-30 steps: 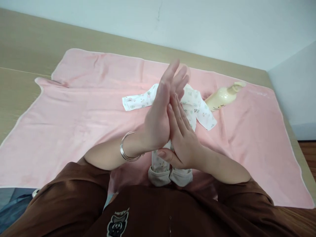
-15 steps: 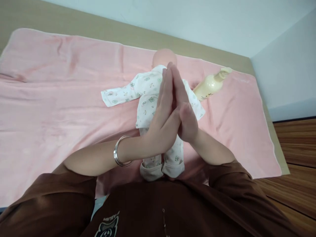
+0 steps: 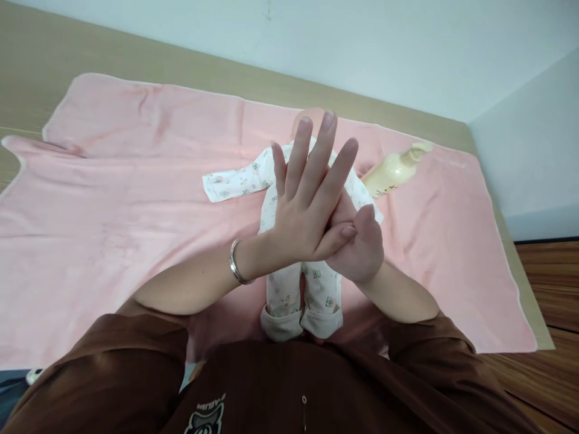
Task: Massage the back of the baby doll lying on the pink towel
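Observation:
My left hand, a silver bangle on its wrist, shows its back with fingers spread. Its palm lies against my right hand, which is underneath and partly covered; the right thumb is raised, and most of its fingers are hidden. Neither hand holds an object. Below them a baby doll lies on its back or front, I cannot tell which, in a white printed top and trousers with turned-up cuffs. The hands cover much of its head and chest. A pale yellow pump bottle lies beside the doll's right-hand side in view.
A pink blanket with creases spreads under the doll on a light wooden tabletop. A pale wall rises behind it. Brown wood-grain panels stand at the right.
My hands were pressed together palm to palm, pointing up. Now the left has turned over the right and its fingers have spread. The view has shifted slightly.

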The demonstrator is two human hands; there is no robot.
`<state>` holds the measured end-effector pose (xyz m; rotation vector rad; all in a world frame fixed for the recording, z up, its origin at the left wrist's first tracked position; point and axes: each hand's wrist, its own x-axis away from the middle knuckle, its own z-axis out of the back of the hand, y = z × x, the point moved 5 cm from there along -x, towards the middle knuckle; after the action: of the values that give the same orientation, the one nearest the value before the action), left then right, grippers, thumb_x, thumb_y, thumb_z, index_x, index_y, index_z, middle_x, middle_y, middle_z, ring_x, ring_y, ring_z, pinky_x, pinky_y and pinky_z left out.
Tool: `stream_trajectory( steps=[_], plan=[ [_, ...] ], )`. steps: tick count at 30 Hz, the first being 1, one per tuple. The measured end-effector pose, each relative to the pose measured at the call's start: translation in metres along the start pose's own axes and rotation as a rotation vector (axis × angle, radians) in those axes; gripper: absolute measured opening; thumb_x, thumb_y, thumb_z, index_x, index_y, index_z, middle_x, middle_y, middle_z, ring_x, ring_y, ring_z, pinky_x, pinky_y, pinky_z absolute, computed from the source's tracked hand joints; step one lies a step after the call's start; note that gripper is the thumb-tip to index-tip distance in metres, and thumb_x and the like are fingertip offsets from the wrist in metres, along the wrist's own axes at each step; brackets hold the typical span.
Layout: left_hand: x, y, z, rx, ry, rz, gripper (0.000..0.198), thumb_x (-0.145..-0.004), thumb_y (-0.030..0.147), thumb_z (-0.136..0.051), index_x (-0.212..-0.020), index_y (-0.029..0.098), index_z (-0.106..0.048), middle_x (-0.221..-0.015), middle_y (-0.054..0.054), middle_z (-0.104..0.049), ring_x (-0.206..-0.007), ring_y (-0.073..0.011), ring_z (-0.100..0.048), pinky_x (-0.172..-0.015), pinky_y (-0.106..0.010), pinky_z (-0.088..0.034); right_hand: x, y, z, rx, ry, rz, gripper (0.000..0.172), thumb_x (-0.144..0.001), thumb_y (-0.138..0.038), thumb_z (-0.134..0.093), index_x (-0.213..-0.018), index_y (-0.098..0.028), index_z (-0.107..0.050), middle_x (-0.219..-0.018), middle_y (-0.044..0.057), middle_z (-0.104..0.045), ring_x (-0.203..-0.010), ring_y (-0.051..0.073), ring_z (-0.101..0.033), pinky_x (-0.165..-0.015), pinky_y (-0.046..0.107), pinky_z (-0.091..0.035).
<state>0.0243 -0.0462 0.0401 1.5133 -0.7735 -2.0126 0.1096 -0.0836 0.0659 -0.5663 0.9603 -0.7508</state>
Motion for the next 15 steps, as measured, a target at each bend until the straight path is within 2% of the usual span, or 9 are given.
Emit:
stream_trajectory(
  steps=[2,5,6,8,9,10,11,13,15],
  plan=[
    [0.002,0.005,-0.001,-0.027,-0.001,-0.054,0.103,-0.084,0.094,-0.057,-0.166,0.034,-0.036,-0.183,0.003,-0.016,-0.171,-0.0400,0.014,-0.133,-0.057,0.031,0.002,0.001,0.003,0.008,0.013,0.035,0.080,-0.110,-0.053,0.007,-0.169,-0.022,-0.036,-0.167,0.005,-0.048,-0.168,0.017,-0.025,-0.142,0.050,-0.022],
    [0.015,0.018,-0.012,-0.095,-0.005,-0.204,0.094,-0.096,0.083,-0.051,-0.172,0.039,-0.019,-0.184,0.005,-0.014,-0.172,-0.0419,0.000,-0.134,-0.060,0.028,0.004,0.007,0.006,0.119,0.009,0.067,0.079,-0.114,-0.056,0.000,-0.167,-0.014,-0.040,-0.167,0.010,-0.047,-0.168,0.016,-0.018,-0.137,0.059,-0.030],
    [0.021,0.022,-0.018,-0.105,-0.005,-0.249,0.090,-0.100,0.079,-0.046,-0.174,0.037,-0.014,-0.184,0.005,-0.013,-0.172,-0.0396,-0.002,-0.137,-0.058,0.022,0.004,0.009,0.010,0.132,0.025,0.055,0.078,-0.115,-0.056,-0.006,-0.164,-0.007,-0.042,-0.166,0.014,-0.047,-0.167,0.015,-0.019,-0.135,0.059,-0.034],
    [0.032,0.030,-0.030,-0.125,-0.018,-0.331,0.092,-0.104,0.075,-0.037,-0.176,0.026,-0.008,-0.185,-0.004,-0.011,-0.173,-0.0350,-0.005,-0.142,-0.052,0.011,0.001,0.011,0.020,0.088,0.054,0.027,0.076,-0.116,-0.052,-0.013,-0.160,0.005,-0.038,-0.164,0.022,-0.046,-0.162,0.014,-0.032,-0.127,0.051,-0.045],
    [0.036,0.034,-0.036,-0.149,-0.042,-0.360,0.096,-0.104,0.076,-0.034,-0.176,0.019,-0.005,-0.184,-0.010,-0.011,-0.173,-0.0343,-0.007,-0.143,-0.052,0.006,-0.002,0.010,0.027,0.002,0.070,0.009,0.072,-0.116,-0.049,-0.013,-0.157,0.001,-0.043,-0.155,0.025,-0.056,-0.149,0.015,-0.056,-0.114,0.049,-0.059],
    [0.038,0.036,-0.040,-0.178,-0.079,-0.362,0.100,-0.104,0.078,-0.030,-0.175,0.014,-0.002,-0.183,-0.016,-0.013,-0.173,-0.0344,-0.008,-0.143,-0.053,0.003,-0.004,0.009,0.032,-0.114,0.079,-0.008,0.072,-0.115,-0.048,-0.016,-0.162,0.004,-0.031,-0.167,0.023,-0.042,-0.156,0.015,-0.045,-0.123,0.046,-0.050],
    [0.038,0.038,-0.043,-0.209,-0.123,-0.324,0.102,-0.104,0.080,-0.024,-0.175,0.012,0.002,-0.182,-0.020,-0.016,-0.173,-0.0346,-0.008,-0.143,-0.055,0.000,-0.007,0.007,0.035,-0.237,0.087,-0.032,0.066,-0.114,-0.045,-0.025,-0.165,-0.003,-0.031,-0.169,0.019,-0.040,-0.155,0.015,-0.048,-0.125,0.045,-0.050],
    [0.032,0.038,-0.041,-0.256,-0.183,-0.202,0.100,-0.103,0.080,-0.010,-0.174,0.013,0.010,-0.180,-0.022,-0.020,-0.173,-0.0345,-0.006,-0.143,-0.059,-0.006,-0.009,0.003,0.034,-0.438,0.110,-0.088,0.063,-0.106,-0.037,-0.052,-0.164,-0.023,-0.033,-0.176,0.008,-0.032,-0.159,0.018,-0.043,-0.133,0.046,-0.045],
    [0.021,0.040,-0.028,-0.266,-0.147,-0.128,0.102,-0.099,0.084,-0.001,-0.173,0.015,0.015,-0.180,-0.021,-0.020,-0.173,-0.0363,-0.003,-0.143,-0.062,-0.005,-0.008,0.000,0.021,-0.369,0.117,-0.149,0.074,-0.098,-0.033,-0.058,-0.165,-0.034,-0.027,-0.180,-0.001,-0.018,-0.164,0.018,-0.034,-0.137,0.046,-0.039]
  ],
)
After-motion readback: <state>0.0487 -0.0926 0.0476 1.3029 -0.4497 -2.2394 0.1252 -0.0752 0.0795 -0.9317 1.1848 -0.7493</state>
